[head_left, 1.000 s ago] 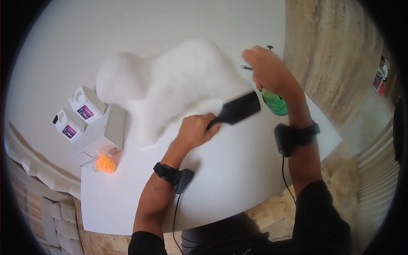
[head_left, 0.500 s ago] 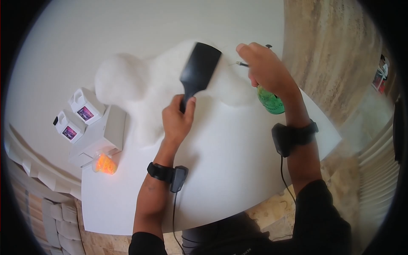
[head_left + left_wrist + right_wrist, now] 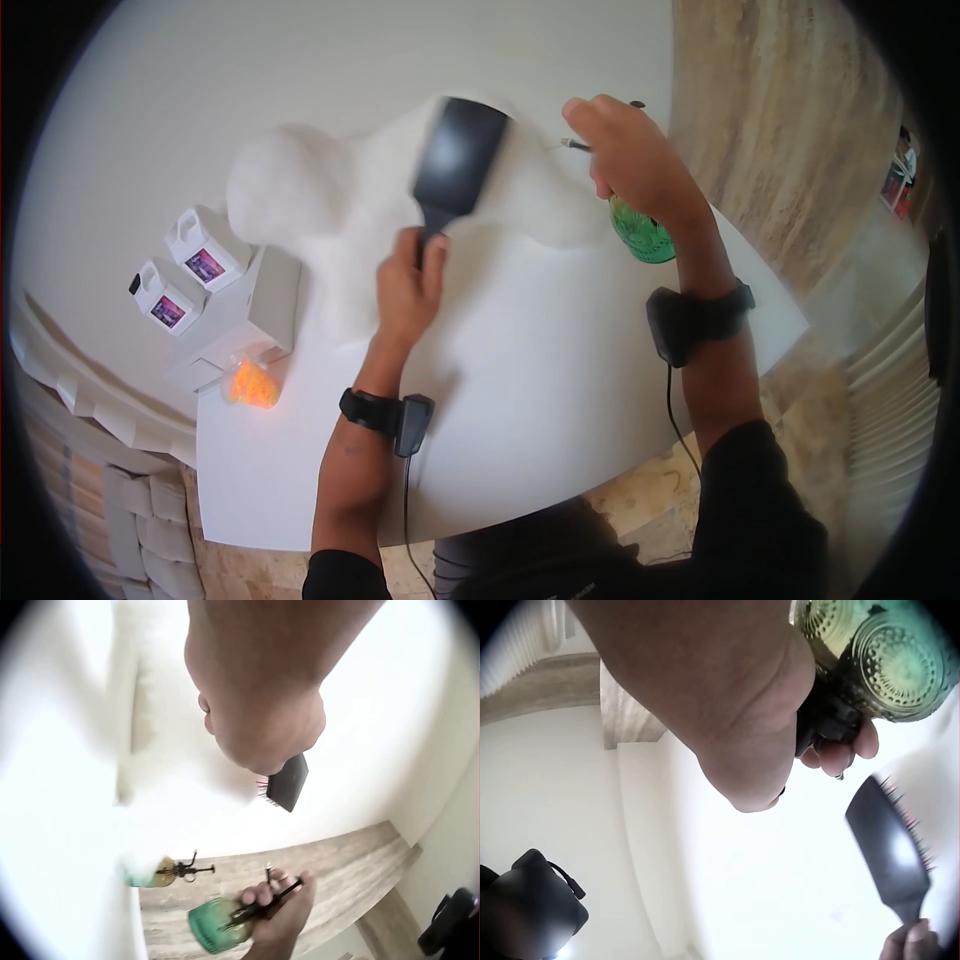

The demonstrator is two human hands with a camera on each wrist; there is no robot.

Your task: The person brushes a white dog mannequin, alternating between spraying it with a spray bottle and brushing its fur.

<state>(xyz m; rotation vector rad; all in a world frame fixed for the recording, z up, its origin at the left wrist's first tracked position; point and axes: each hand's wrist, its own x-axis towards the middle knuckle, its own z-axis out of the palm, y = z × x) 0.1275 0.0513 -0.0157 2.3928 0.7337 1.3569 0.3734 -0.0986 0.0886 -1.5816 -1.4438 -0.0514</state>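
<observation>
My left hand (image 3: 408,290) grips the handle of a black paddle hairbrush (image 3: 462,155), its flat back facing up. The brush head overlaps the middle of a large white fluffy animal-shaped figure (image 3: 285,185). Pink-tipped bristles of the hairbrush (image 3: 889,844) face the white fur in the right wrist view. At the figure's right end, my right hand (image 3: 635,155) holds a green glass spray bottle (image 3: 643,235) by its top. The nozzle points left toward the fur. Embossed round patterns show on the spray bottle (image 3: 900,664) up close.
Two white jugs (image 3: 208,250) with purple labels stand on a white box (image 3: 272,300) at the left. Before the box is a clear cup (image 3: 250,383) with glowing orange contents. The left wrist view shows another spray bottle (image 3: 157,874). The white table (image 3: 540,420) has a curved front edge.
My left hand has swung the hairbrush up and left, from beyond the figure's lower right side to over its middle, then slightly further left. The right hand stays nearly in place with the bottle.
</observation>
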